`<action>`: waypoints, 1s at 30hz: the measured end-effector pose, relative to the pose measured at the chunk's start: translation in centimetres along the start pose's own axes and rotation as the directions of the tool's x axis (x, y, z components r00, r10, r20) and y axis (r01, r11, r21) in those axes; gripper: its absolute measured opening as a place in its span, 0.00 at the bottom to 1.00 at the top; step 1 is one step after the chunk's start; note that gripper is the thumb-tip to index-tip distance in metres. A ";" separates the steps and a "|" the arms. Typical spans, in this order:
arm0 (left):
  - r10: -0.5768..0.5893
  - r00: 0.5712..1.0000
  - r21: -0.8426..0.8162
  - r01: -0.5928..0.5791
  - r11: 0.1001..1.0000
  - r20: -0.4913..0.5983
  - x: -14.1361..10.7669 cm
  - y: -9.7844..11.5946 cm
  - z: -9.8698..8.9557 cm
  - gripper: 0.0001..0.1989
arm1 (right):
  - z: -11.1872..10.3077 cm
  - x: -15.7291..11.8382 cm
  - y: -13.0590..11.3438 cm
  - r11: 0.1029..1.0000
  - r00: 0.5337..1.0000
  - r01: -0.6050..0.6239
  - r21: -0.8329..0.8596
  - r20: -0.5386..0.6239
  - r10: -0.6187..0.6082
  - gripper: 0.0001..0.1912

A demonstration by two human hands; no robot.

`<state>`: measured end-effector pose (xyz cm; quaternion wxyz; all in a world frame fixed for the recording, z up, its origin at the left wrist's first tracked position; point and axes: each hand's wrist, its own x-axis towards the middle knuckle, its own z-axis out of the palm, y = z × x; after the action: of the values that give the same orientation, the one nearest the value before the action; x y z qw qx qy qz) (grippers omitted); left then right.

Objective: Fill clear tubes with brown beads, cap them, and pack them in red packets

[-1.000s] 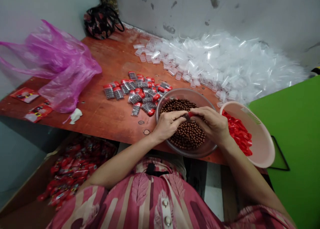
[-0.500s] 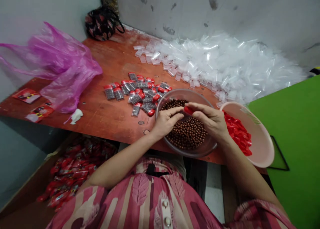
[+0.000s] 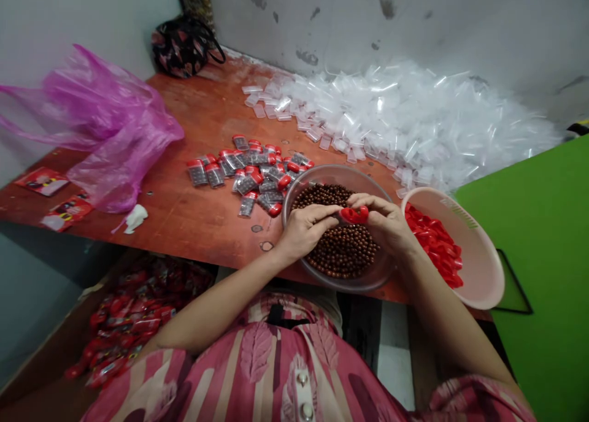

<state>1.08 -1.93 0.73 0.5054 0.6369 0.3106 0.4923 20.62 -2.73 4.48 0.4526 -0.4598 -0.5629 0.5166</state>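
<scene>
Over the bowl, both my hands meet at a small red plastic cap (image 3: 354, 214). My right hand (image 3: 385, 224) grips its right side between thumb and fingers. My left hand (image 3: 305, 230) is closed in a pinch, its fingertips at the cap's left edge; whether a clear container is joined to the cap I cannot make out. Beneath them the clear round bowl (image 3: 294, 196) holds many shiny brown beads (image 3: 346, 253). Just right of my right hand, a pale pink basin (image 3: 483, 268) contains loose red caps (image 3: 432, 241).
Left of the bowl lies a cluster of filled, red-capped containers (image 3: 246, 170). Empty clear containers (image 3: 391, 112) are heaped along the wall. A pink plastic bag (image 3: 119, 127), red printed cards (image 3: 42, 181) and a dark floral bag (image 3: 184, 48) occupy the table's left. Red packets (image 3: 133, 318) sit below.
The red cap has turned between my fingers, and more of it shows, with an opening visible. My right hand has shifted slightly down. The view has moved a little.
</scene>
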 end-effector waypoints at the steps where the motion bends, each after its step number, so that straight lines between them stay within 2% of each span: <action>1: 0.018 1.000 0.030 -0.018 0.999 -0.007 0.0 0.0 0.0 0.11 | 0.2 0.1 -0.2 0.997 0.996 -0.075 0.019 0.052 0.074 0.15; 3: 0.036 0.999 0.090 -0.033 0.995 -0.031 0.0 -0.2 -0.1 0.12 | 0.7 0.3 -0.5 0.966 0.961 -0.236 0.102 0.173 0.216 0.19; 5: 0.044 0.998 0.133 -0.039 0.990 -0.038 0.0 -0.4 -0.1 0.13 | 1.3 0.4 -0.5 0.906 0.905 -0.377 0.189 0.281 0.318 0.21; 6: 0.051 0.998 0.146 -0.045 0.988 -0.035 0.0 -0.4 -0.2 0.14 | 1.6 0.4 -0.4 0.879 0.888 -0.420 0.227 0.302 0.346 0.20; 8: 0.065 0.998 0.165 -0.060 0.985 -0.027 0.0 -0.5 -0.2 0.15 | 2.2 0.5 -0.2 0.844 0.885 -0.450 0.291 0.275 0.376 0.17; 11: 0.086 0.996 0.179 -0.078 0.981 -0.037 -0.1 -0.5 -0.2 0.15 | 3.1 0.6 0.2 0.828 0.908 -0.418 0.374 0.155 0.389 0.12; 13: 0.086 0.996 0.188 -0.077 0.979 -0.040 -0.2 -0.4 -0.1 0.16 | 3.6 0.6 0.3 0.824 0.913 -0.403 0.399 0.115 0.391 0.10; 15: 0.074 0.996 0.196 -0.062 0.979 -0.053 -0.2 -0.2 0.0 0.16 | 3.8 0.6 0.0 0.826 0.912 -0.408 0.388 0.125 0.391 0.12; 18: 0.076 0.991 0.193 -0.053 0.980 -0.112 0.0 0.3 -0.3 0.14 | 3.3 1.2 -0.7 0.844 0.894 -0.441 0.305 0.234 0.383 0.20; 20: 0.098 0.977 0.207 -0.058 0.977 -0.190 0.5 0.7 -1.1 0.13 | 1.9 2.4 -1.0 0.887 0.897 -0.405 0.221 0.283 0.339 0.28; 21: 0.112 0.963 0.230 -0.055 0.972 -0.243 0.8 0.9 -1.7 0.13 | 0.8 3.4 -1.0 0.921 0.918 -0.350 0.168 0.258 0.302 0.30; 22: 0.129 0.947 0.261 -0.050 0.964 -0.294 1.1 1.0 -2.3 0.14 | -0.5 4.6 -0.9 0.956 0.946 -0.276 0.101 0.205 0.252 0.30; 24: 0.170 0.914 0.340 -0.038 0.940 -0.368 1.6 1.0 -3.4 0.17 | -3.7 7.8 0.0 0.986 0.993 -0.119 -0.121 0.000 0.120 0.26; 25: 0.189 0.905 0.379 -0.034 0.925 -0.381 1.8 0.9 -3.7 0.19 | -5.4 9.6 0.7 0.961 0.995 -0.074 -0.268 -0.085 0.053 0.24; 26: 0.202 0.905 0.415 -0.032 0.909 -0.375 1.8 0.7 -3.9 0.21 | -7.1 11.4 1.4 0.899 0.990 -0.066 -0.433 -0.138 0.006 0.23; 27: 0.205 0.914 0.447 -0.029 0.894 -0.351 1.8 0.5 -3.9 0.22 | -8.7 13.2 2.2 0.785 0.986 -0.088 -0.613 -0.166 -0.019 0.21; 28: 0.199 0.928 0.477 -0.027 0.879 -0.315 1.6 0.2 -3.7 0.22 | -10.0 14.8 2.9 0.591 0.986 -0.105 -0.800 -0.162 -0.044 0.18; 29: 0.186 0.944 0.506 -0.025 0.862 -0.272 1.4 -0.1 -3.3 0.21 | -11.1 16.3 3.7 0.384 0.995 -0.077 -0.920 -0.096 -0.031 0.16; 30: 0.169 0.960 0.535 -0.025 0.845 -0.223 1.2 -0.4 -2.9 0.20 | -11.9 17.5 4.3 0.290 0.998 -0.058 -0.955 -0.067 -0.021 0.14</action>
<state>-1.23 0.24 0.74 0.2403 0.6955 0.4644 0.4929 29.67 16.68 1.43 0.1019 -0.6622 -0.7391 0.0694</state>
